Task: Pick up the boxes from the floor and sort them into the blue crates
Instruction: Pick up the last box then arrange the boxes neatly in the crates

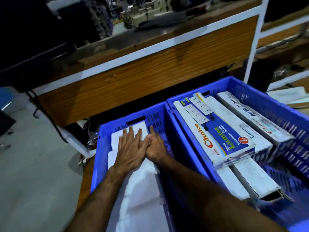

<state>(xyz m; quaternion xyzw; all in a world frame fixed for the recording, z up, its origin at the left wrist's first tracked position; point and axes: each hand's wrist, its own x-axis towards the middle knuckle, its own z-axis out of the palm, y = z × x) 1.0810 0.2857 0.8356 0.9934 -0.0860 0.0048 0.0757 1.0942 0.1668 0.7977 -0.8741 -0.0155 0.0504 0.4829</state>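
L hand (132,148) lies flat, fingers straight and spread, palm down on the white boxes (133,190) packed in the left blue crate (100,148). R hand (156,147) sits right beside it, thumbs touching; index finger points fwd along the top box's right edge, other fingers blurred, can't tell if they curl over the edge. Both forearms reach in from the bottom of the view.

White boxes: plain, matte cardboard, flat rectangular, stacked w/ edges slightly stepped. Crate is molded plastic w/ slotted, vented walls and a cut-out handle slot at the far end.

Right blue crate (234,82) touches the left one along their long sides. It holds long printed cartons; the top one is a "Choice New Lumina" extension socket box (222,131), glossy white/blue. A gray carton (254,183) near the front has a torn open end.

Behind the crates: wood-grain counter (142,72) w/ white trim. Floor (41,164) at left is smooth gray.
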